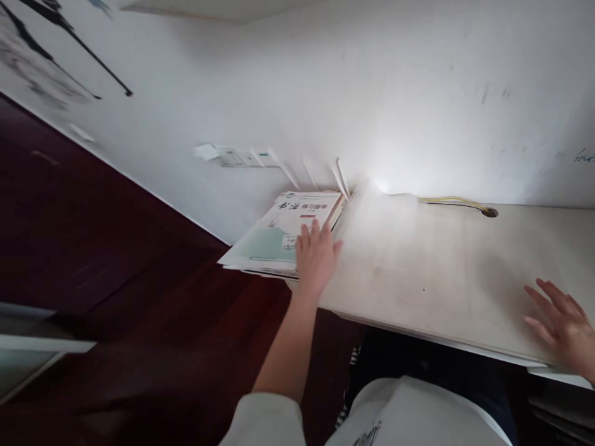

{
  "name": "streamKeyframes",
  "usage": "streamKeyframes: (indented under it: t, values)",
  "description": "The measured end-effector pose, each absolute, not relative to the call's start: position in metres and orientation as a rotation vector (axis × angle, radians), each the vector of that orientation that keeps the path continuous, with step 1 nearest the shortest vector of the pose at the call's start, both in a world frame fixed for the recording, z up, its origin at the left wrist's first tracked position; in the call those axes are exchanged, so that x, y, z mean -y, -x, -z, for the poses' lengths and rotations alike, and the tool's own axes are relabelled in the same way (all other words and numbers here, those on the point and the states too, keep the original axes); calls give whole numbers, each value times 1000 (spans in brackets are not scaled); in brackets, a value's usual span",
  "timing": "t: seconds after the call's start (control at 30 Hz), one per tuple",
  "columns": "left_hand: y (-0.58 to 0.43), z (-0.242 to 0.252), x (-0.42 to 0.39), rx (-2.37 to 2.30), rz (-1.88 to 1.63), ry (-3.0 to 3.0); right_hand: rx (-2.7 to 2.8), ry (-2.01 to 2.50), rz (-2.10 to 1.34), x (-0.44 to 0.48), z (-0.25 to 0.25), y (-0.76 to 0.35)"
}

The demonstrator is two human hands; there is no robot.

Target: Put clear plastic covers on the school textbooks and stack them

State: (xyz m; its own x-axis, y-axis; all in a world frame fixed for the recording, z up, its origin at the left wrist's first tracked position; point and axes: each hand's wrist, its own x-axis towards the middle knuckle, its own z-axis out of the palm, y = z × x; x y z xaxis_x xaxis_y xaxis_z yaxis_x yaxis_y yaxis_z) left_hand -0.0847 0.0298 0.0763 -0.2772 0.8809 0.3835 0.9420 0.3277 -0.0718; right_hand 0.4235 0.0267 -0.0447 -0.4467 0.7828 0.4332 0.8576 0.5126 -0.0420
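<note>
My left hand (316,255) lies flat with fingers stretched out on a stack of books (274,238) at the left end of a pale desk (441,272). The top book has a white and pale green cover with printed characters, and the stack overhangs the desk's left edge. My right hand (562,325) rests open, fingers spread, on the desk near its front right edge, holding nothing.
A white wall runs behind the desk with a socket strip (235,155) on it. A yellowish cable (453,201) leads into a hole (489,212) at the back of the desk. Dark red-brown flooring (139,279) lies to the left, with a pale-edged panel (28,359) at far left.
</note>
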Motion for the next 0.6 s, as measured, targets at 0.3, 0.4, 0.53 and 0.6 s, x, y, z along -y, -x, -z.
streamKeyframes:
  t: [0.3,0.4,0.53,0.6]
  values:
    - [95,-80,-38,2562,-274,1382,2285,1533,301,-31,72,-430]
    - [87,-105,-26,2602,-369,1471,2278,1536,311,-30,70,-426]
    - [99,-169,-6,2621,-318,1341,2291,1520,342,-28,62,-417]
    - [108,-199,5,2670,-177,1160,2297,1531,346,-27,59,-414]
